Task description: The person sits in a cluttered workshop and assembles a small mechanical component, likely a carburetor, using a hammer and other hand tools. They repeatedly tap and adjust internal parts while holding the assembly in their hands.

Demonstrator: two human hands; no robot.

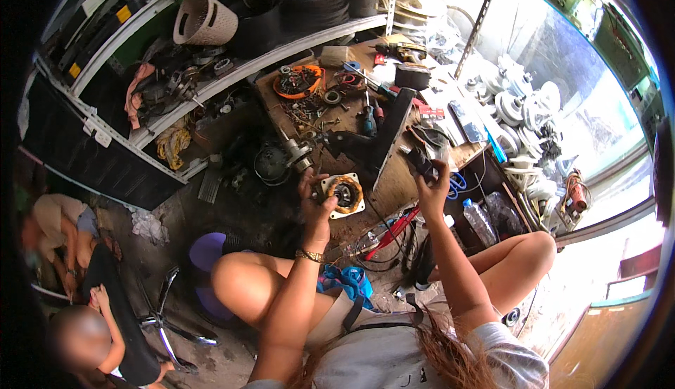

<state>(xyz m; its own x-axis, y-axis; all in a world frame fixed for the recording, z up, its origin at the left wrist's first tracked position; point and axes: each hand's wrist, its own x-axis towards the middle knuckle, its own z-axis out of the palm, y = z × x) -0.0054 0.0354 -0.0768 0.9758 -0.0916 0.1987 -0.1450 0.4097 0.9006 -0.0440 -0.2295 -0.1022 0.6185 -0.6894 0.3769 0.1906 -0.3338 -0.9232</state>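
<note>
My left hand (318,205) grips a motor stator (344,196), a pale square frame with a ring of copper-coloured winding, near the bench's front edge. My right hand (434,186) is raised at the right, its fingers closed round a small black piece (420,164) whose kind I cannot make out. Between the hands, a large black stand-like part (373,143) lies tilted on the wooden bench (399,181). Just beyond my left hand is a metal motor part with a shaft (298,153).
An orange bowl (301,82) of small parts and screwdrivers (369,118) lie farther back. Blue-handled scissors (457,184) and a plastic bottle (479,222) are at the right. White round parts (513,108) pile by the window. Another person (105,333) is at lower left.
</note>
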